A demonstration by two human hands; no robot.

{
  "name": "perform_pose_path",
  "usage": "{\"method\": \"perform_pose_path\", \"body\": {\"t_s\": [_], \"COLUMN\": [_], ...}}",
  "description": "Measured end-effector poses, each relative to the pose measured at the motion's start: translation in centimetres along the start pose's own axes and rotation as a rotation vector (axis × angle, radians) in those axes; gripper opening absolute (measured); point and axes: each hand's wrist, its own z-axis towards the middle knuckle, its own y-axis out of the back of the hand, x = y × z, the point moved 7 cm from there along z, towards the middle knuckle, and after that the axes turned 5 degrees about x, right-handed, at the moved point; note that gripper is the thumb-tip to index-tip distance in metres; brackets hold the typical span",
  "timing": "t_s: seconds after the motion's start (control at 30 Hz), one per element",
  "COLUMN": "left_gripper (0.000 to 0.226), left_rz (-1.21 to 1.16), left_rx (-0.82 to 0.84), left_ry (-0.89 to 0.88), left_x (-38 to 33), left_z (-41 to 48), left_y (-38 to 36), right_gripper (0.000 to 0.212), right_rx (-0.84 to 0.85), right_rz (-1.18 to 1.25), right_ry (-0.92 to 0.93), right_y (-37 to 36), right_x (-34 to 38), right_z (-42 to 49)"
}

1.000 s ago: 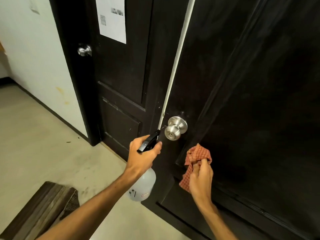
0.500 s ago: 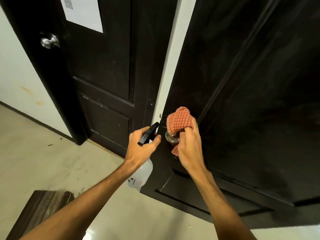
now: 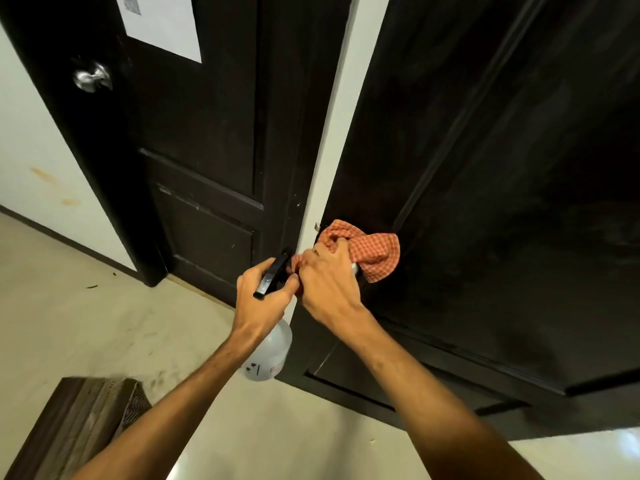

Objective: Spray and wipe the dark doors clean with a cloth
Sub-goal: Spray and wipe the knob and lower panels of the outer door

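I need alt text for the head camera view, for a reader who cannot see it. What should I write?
A person's right hand grips a red checked cloth against the near dark door, while the left hand holds a spray bottle beside it. At left, a second dark door has a metal knob and a white paper sheet.
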Motion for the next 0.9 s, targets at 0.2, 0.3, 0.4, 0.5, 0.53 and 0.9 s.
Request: {"method": "perform_pose_path", "body": {"t_s": [0.2, 0.3, 0.4, 0.5, 0.53, 0.9], "left_gripper": [0.008, 0.024, 0.015, 0.042, 0.033, 0.017], "left_rz": [0.014, 0.048, 0.070, 0.084, 0.082, 0.096], "left_rx": [-0.046, -0.067, -0.071, -0.098, -0.107, -0.210], "left_ry": [0.036, 0.062, 0.055, 0.079, 0.071, -0.007], "left_x": [-0.4, -1.1, -2.2, -2.1, -2.5, -3.1], "left_z": [-1.0, -1.4, -1.6, -1.8, -2.0, -2.8], "left_y": [0.3, -0.2, -1.0, -1.0, -0.9, 1.1], "right_gripper": [0.027, 0.040, 0.037, 0.043, 0.041, 0.030], "right_rx": [-0.624, -0.688, -0.503, -0.392, -0.445, -0.291], "right_rz": [1.643, 2.387, 2.839, 2.976, 2.964, 0.313], "right_ry": [-0.747, -0.964, -1.153, -1.069, -1.069, -0.282], "right_y": [-4.1, -6.8, -8.9, -8.1, -7.7, -0.7], "right_x": [-7.2, -5.7, -4.7, -4.8, -5.1, -3.1], "right_z": [-5.5, -5.0, -4.3, -4.6, -4.8, -2.1]}}
